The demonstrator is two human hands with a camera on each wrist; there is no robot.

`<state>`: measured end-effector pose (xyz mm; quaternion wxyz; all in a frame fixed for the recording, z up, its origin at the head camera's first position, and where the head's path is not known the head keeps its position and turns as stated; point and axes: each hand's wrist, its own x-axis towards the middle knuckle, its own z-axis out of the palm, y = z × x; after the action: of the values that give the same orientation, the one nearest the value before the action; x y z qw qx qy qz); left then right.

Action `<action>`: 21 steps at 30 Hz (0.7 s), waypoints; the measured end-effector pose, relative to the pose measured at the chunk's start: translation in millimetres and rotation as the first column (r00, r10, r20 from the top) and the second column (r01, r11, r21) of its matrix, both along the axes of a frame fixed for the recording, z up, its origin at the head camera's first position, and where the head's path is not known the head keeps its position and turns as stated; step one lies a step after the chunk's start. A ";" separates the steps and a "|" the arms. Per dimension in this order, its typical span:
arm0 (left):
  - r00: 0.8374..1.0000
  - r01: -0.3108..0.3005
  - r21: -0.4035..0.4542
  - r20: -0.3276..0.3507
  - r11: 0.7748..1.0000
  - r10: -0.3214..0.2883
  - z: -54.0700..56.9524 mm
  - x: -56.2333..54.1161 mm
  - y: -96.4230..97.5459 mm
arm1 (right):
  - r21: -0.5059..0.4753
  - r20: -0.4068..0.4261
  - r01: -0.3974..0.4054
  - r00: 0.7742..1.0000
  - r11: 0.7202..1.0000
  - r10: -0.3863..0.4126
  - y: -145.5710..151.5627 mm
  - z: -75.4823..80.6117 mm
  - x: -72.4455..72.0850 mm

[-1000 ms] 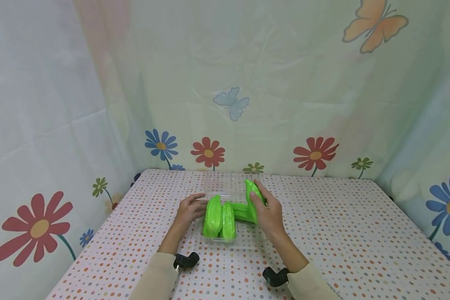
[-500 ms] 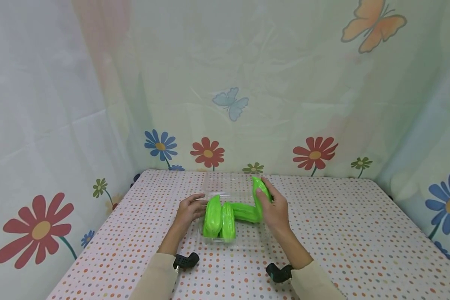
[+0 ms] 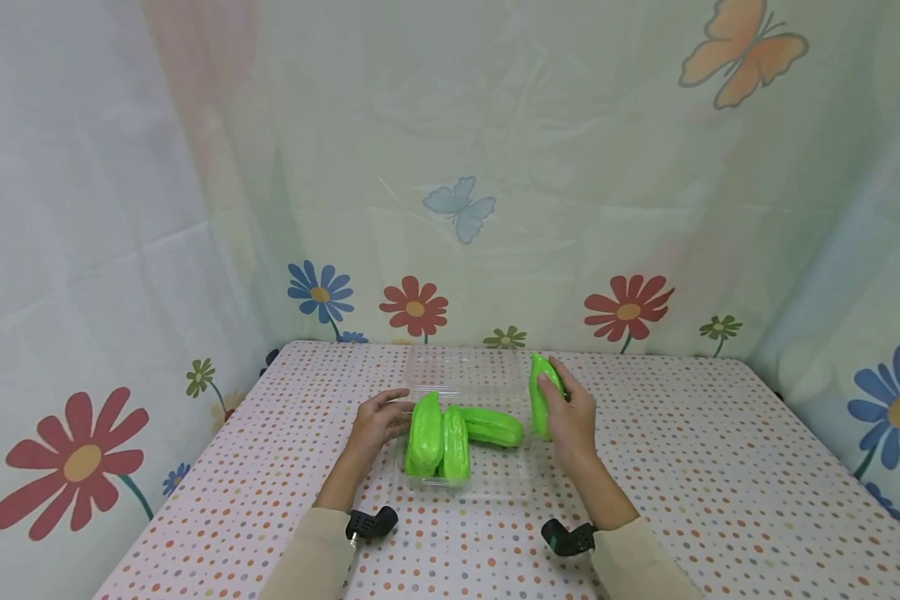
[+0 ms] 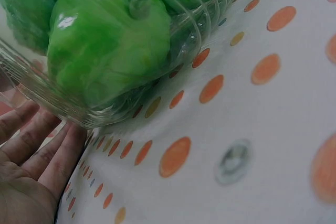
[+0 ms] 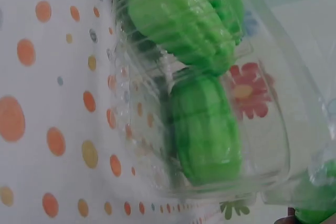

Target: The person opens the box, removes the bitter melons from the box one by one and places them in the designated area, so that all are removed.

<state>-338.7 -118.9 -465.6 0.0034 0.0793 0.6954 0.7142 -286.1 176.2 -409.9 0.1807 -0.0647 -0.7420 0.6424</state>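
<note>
A clear plastic clamshell box (image 3: pixel 495 477) stands open on the table, its lid (image 3: pixel 465 367) folded back. Inside lie several glossy bright green ridged toy vegetables, shaped like bitter melons. Two long ones (image 3: pixel 425 437) point away from me on the left; another ridged vegetable (image 3: pixel 495 427) lies crosswise on the right. My left hand (image 3: pixel 375 423) rests with extended fingers against the box's left side, touching its wall (image 4: pixel 52 100) in the left wrist view. My right hand (image 3: pixel 576 417) grips one more green vegetable (image 3: pixel 540 400), held upright just past the box's right wall.
A dotted cloth (image 3: pixel 682 467) covers the table all around the box. Behind it hangs a curtain (image 3: pixel 540 208) printed with flowers and butterflies, and similar curtains close off both sides.
My right hand has moved rightward with the green vegetable, away from the crosswise one and past the box's right side. The left hand has stayed against the box.
</note>
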 end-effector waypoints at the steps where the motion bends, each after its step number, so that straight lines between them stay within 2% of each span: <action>1: 1.000 0.001 -0.002 -0.001 1.000 -0.001 -0.2 0.0 0.0 | 0.002 0.003 0.006 1.000 1.000 -0.006 1.5 -0.8 -0.4; 10: 1.000 -0.005 -0.012 0.001 1.000 0.005 -1.2 1.1 -1.1 | 0.012 0.062 0.057 0.996 0.998 -0.058 8.0 -11.8 -7.0; 17: 1.000 -0.003 -0.014 0.004 1.000 0.003 -1.4 -0.3 -1.3 | -0.018 0.064 0.060 0.996 0.998 -0.059 12.9 -18.0 -11.0; 21: 1.000 -0.003 -0.005 0.001 1.000 0.003 -0.9 -1.7 0.0 | -0.033 0.106 0.063 0.993 0.997 -0.060 15.0 -18.9 -12.5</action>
<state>-340.4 -118.9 -466.5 0.0031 0.0777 0.6972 0.7126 -298.6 191.2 -428.8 0.1598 -0.1246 -0.7362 0.6457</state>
